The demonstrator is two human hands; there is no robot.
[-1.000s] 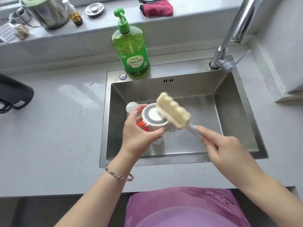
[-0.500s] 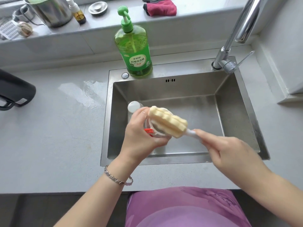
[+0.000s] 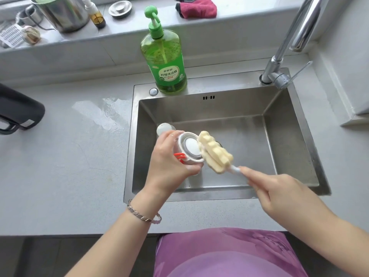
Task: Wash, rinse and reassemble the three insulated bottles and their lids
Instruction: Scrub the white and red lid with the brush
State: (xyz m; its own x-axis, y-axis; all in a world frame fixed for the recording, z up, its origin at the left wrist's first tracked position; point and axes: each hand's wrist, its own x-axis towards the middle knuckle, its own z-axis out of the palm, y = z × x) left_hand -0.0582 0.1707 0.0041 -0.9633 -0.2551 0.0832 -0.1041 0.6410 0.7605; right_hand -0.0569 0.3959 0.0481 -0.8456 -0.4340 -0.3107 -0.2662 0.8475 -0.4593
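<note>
Over the steel sink point(image 3: 279, 136), my left hand point(image 3: 169, 162) grips a white bottle lid point(image 3: 190, 148) with an orange strap, its inner side turned to the right. My right hand point(image 3: 279, 192) holds the handle of a yellow sponge brush point(image 3: 215, 154), whose head presses against the lid's inner face. A white bottle point(image 3: 164, 128) stands in the sink's left part, mostly hidden behind my left hand. A black bottle point(image 3: 18, 112) lies on the counter at the far left edge.
A green dish soap pump bottle point(image 3: 163, 56) stands on the sink's back rim. The chrome tap point(image 3: 291, 43) rises at the back right. On the sill sit a metal pot point(image 3: 61, 13), a small amber bottle point(image 3: 95, 15), a drain plug point(image 3: 120, 9) and a red cloth point(image 3: 197, 8). A wet patch point(image 3: 107, 112) lies on the counter left of the sink.
The sponge brush head has swept across the lid, from covering its face to lying along its right edge. My left hand has turned the lid so its inner face shows again.
</note>
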